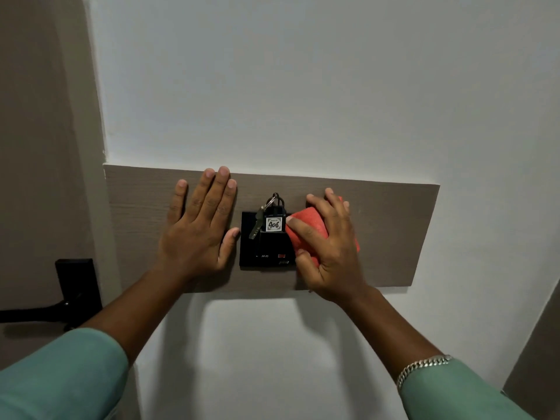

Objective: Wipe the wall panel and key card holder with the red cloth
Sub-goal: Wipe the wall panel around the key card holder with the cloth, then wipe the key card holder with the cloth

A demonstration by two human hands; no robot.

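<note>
Right hand (330,250) grips folded red cloth (312,228), pressed on black key card holder's (263,256) right edge; left hand (197,225) flat, empty, on grey-brown wood-grain wall panel (394,231); wiping looks mid-way; finished share unclear.

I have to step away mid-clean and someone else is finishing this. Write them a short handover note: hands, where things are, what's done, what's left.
Left hand: open, flat on the brown wall panel, just left of the black key card holder; it holds nothing.
Right hand: closed on the folded red cloth, pressing it against the holder's right edge and the panel beside it.
Things: a key fob tagged 406 sits in the holder, with a key hanging at its left.
Done: cannot tell from this view how much has been wiped.
Left: likely the holder's face, around the fob, then the rest of the panel.
</note>
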